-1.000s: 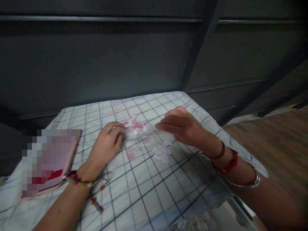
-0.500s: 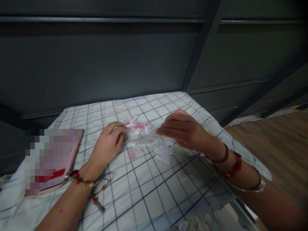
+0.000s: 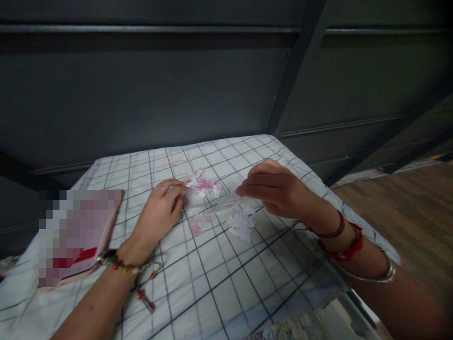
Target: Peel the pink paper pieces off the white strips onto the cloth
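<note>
My right hand (image 3: 278, 189) pinches one end of a translucent, whitish strip (image 3: 225, 203), which slopes down to the left; its exact kind is unclear. Beyond it lies a loose pile of pink and white paper scraps (image 3: 202, 183). My left hand (image 3: 163, 203) is at the pile's left edge, thumb and fingers drawn together, and what they hold is hidden. White paper scraps (image 3: 241, 224) form a smaller heap below the strip. A flat patch of pinkish scraps (image 3: 198, 224) sits to the left of that heap.
A white checked cloth (image 3: 212, 274) covers the table. At the left lies a tablet in a pink case (image 3: 85, 236), its screen partly blurred out. An open container of scraps (image 3: 290, 328) stands at the near right edge. Dark panels (image 3: 141, 94) rise behind the table.
My right hand has moved slightly right and up with the strip, whose left end now lies further from my left hand. My left hand stays in place.
</note>
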A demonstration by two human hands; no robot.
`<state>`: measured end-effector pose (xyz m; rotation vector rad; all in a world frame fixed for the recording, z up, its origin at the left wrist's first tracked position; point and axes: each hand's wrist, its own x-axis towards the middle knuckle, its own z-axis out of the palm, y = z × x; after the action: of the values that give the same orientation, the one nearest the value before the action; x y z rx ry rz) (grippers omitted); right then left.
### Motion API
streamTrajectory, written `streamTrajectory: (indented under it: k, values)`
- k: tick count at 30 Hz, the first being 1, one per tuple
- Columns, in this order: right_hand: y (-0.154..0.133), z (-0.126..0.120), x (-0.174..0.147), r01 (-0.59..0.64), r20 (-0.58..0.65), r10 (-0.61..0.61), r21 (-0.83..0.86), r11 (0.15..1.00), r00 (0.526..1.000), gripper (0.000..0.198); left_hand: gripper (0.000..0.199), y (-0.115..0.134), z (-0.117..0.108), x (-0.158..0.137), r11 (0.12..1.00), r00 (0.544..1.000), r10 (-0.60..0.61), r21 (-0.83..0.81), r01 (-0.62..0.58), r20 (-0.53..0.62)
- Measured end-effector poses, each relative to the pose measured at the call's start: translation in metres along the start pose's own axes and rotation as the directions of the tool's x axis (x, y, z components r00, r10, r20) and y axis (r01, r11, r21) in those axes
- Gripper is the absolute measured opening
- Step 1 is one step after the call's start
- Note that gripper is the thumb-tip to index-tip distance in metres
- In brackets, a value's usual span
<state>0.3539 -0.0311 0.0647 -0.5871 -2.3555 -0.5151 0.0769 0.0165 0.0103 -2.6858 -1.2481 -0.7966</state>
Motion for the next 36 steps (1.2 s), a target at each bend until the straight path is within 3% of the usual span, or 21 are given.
streamTrajectory:
  k: [6, 14, 21, 25, 32, 36]
  values:
    - [0.006, -0.007, -0.003, -0.111, -0.092, 0.103, -0.079, 0.991, 0.99, 0.031, 0.03, -0.001, -0.002, -0.001, 1.0, 1.0, 0.006, -0.009, -0.006, 0.008]
    - [0.024, 0.003, -0.015, -0.226, 0.056, 0.247, -0.246, 0.942, 0.967, 0.041, 0.029, -0.003, -0.003, -0.003, 0.999, 1.0, -0.022, -0.027, 0.022, -0.001]
    - [0.023, 0.002, -0.014, -0.216, 0.078, 0.228, -0.143, 0.966, 0.97, 0.042, 0.028, -0.004, -0.004, -0.004, 0.999, 0.999, -0.04, -0.036, 0.04, 0.002]
    - [0.022, -0.002, -0.013, -0.23, 0.051, 0.242, -0.175, 0.957, 0.969, 0.043, 0.028, -0.005, -0.005, -0.005, 0.998, 0.999, -0.04, -0.042, 0.04, 0.005]
    - [0.018, -0.001, -0.01, -0.211, 0.115, 0.22, -0.092, 0.973, 0.969, 0.038, 0.029, -0.004, -0.005, -0.004, 0.999, 1.0, -0.022, -0.029, 0.023, 0.009]
    - [0.015, -0.003, -0.008, -0.19, 0.081, 0.195, -0.063, 0.98, 0.978, 0.039, 0.03, -0.004, -0.005, -0.003, 1.0, 1.0, -0.018, -0.022, 0.018, 0.01]
